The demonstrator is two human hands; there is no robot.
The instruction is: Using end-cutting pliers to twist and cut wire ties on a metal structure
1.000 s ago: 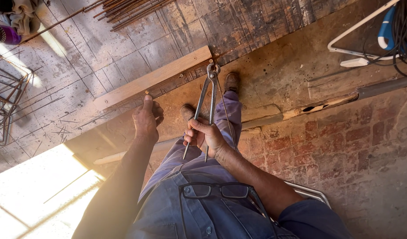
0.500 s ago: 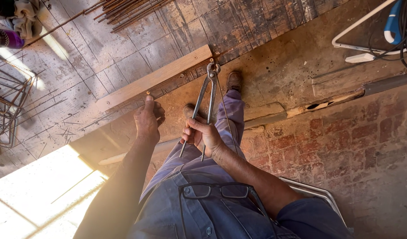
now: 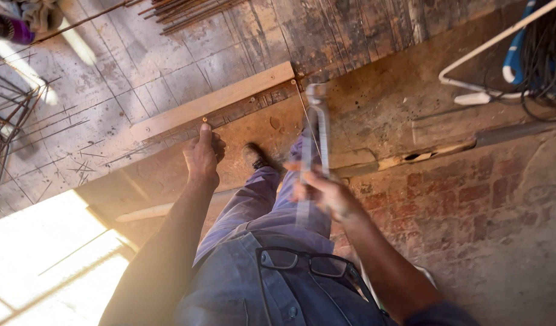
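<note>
**Pincers closing over a wire at a board edge**

Since the earlier frame, the long-handled pincers [image 3: 314,136] are closing: their handles, spread in a V a second ago, are now lying nearly together and blurring with motion. The right hand [image 3: 326,192] is wrapping around the lower handles, fingers curled shut on them, so that the head is reaching forward to the corner of the pale wooden strip [image 3: 214,102]. A thin wire [image 3: 302,108] is running from that corner toward the tool, which is probably why the head is being held just there.

The left hand [image 3: 202,158] is pressing down on the brown board [image 3: 374,115] just below the strip, beside a small nail head [image 3: 205,120]; whether the fingers are holding anything cannot be told, since only the back of the hand is showing. It appears to be steadying the work.

A shoe [image 3: 253,156] is resting on the board between the two hands, seemingly adding weight. Glasses [image 3: 302,264] are hanging at the shirt front. Metal rods [image 3: 187,9] are lying on the planked floor [image 3: 145,66] beyond, and a brick floor [image 3: 489,205] is lying to the right.
</note>
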